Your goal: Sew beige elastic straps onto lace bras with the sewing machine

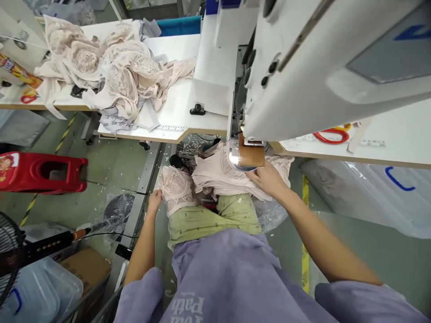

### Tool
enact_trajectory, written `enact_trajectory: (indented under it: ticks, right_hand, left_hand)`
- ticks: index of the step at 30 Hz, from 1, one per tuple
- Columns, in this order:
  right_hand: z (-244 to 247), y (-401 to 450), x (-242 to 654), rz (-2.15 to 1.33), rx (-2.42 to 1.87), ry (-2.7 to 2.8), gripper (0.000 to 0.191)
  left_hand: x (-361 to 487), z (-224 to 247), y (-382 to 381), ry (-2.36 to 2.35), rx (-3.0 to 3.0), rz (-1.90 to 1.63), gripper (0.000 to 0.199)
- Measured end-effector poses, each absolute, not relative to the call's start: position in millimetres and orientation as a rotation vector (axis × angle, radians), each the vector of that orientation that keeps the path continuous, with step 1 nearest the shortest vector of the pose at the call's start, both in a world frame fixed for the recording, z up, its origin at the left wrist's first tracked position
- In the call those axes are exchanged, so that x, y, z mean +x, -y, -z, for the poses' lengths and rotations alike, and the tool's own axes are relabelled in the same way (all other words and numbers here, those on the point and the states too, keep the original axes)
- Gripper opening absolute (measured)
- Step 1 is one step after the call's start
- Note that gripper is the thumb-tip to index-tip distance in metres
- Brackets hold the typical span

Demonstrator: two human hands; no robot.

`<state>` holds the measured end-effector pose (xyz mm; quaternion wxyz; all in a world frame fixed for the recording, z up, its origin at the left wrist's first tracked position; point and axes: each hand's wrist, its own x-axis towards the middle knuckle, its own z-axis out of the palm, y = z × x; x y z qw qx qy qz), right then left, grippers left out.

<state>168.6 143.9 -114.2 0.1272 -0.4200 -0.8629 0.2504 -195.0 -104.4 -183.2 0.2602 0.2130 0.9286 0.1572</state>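
The left hand (155, 200) pinches the edge of a lace bra (177, 188) on the lap (202, 223), left of centre. The right hand (269, 180) touches the garment pile (215, 172) mid-frame, its grip unclear; if the lap tilts, loose layers could slide to the floor (289, 253).

Pale pink lacy piece (177, 188): small, soft, a bit rumpled, w/ a round puffy bit. Lies L of & lower than tip of sewing machine (313, 76), a bit apart. Pinched at L edge. Pale pink cloth pile (218, 174): bigger, floppy, in layers, w/ some lace. Lies just below tip of sewing machine, poking out both sides, mid pt hidden. Can't tell if touching or not.
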Motion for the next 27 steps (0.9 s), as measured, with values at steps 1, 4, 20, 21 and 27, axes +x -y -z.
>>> enact_trajectory:
  ticks: [1,4,20,21,27]
  right_hand:
    - [111.8,-138.9,170.7,-0.683,-1.241,2.453,0.044]
    - [96.0,-108.4,174.9,-0.529,-1.216,2.204,0.037]
    - [97.1,-7.6,155.5,-1.894,-0.322,2.657,0.031]
    - [97.6,-6.5,157.9,-1.884,-0.370,2.646,0.028]
    - [101.2,-1.5,159.5,-1.876,-0.510,2.616,0.022]
  left_hand:
    - [-194.3,178.2,108.5,-2.522,0.572,-0.419,0.035]
    - [-174.3,152.7,124.3,-2.549,0.606,-0.429,0.029]
    - [-167.3,191.7,83.6,-2.339,0.861,-0.640,0.070]
    - [-174.3,200.4,81.6,-2.361,0.836,-0.605,0.063]
    - [-187.8,221.4,68.1,-2.473,0.745,-0.459,0.037]
